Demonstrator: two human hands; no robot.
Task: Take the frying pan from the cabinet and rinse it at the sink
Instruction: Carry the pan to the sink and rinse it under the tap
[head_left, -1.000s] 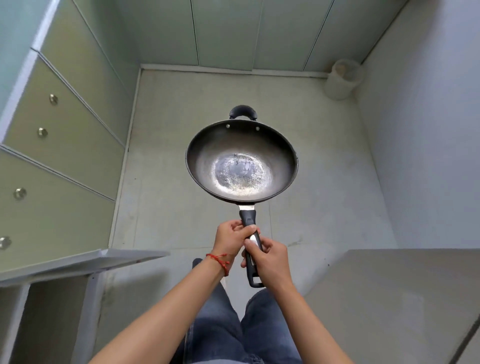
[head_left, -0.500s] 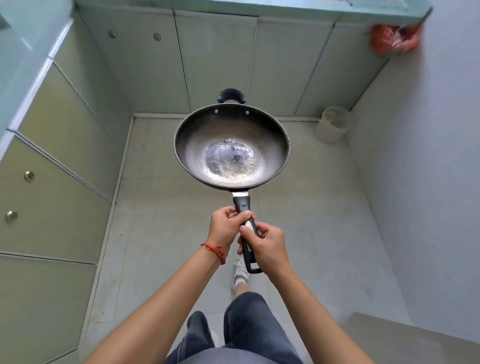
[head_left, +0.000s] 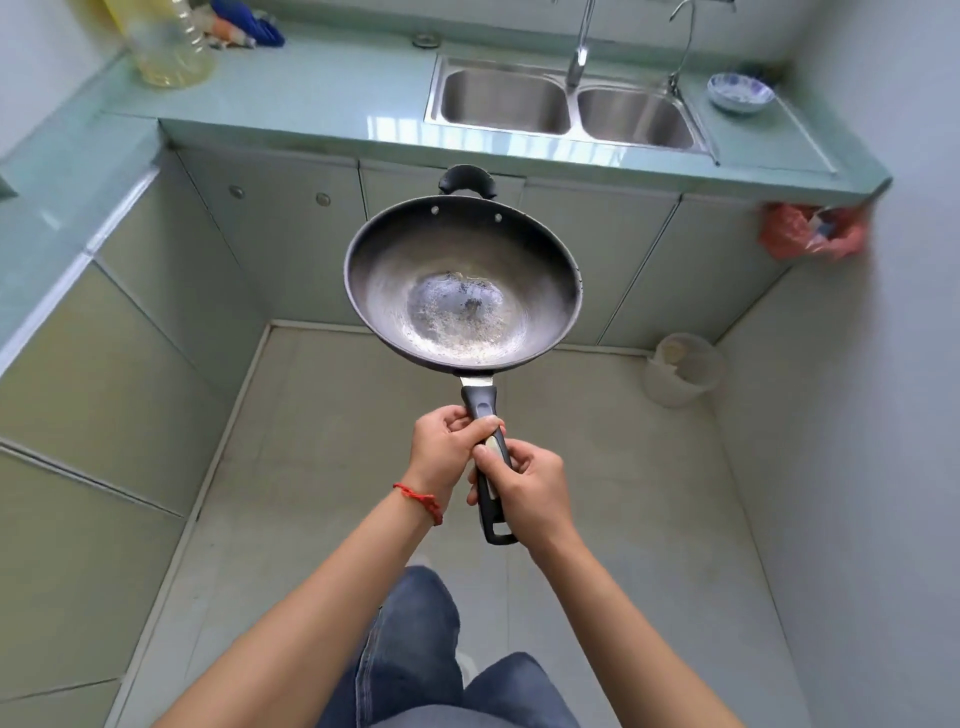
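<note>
A dark frying pan (head_left: 462, 283) with a worn, shiny middle hangs level in the air in front of me, above the floor. Both hands grip its long black handle. My left hand (head_left: 449, 447) holds the handle higher up, near the pan. My right hand (head_left: 527, 488) holds it lower down, close to the loop at the end. A double steel sink (head_left: 563, 109) with a tap (head_left: 579, 49) is set in the green counter beyond the pan, some way off.
Closed cabinet doors (head_left: 280, 234) run below the counter ahead and along the left. On the counter stand a big yellowish bottle (head_left: 171, 47) and a blue-white bowl (head_left: 740, 93). A white bin (head_left: 680, 369) sits in the floor's right corner, a red bag (head_left: 810, 234) hangs above it.
The view has risen and come nearer the counter: the sink, tap and counter now show. The open cabinet seen earlier is out of view. Both hands keep the same hold on the handle.
</note>
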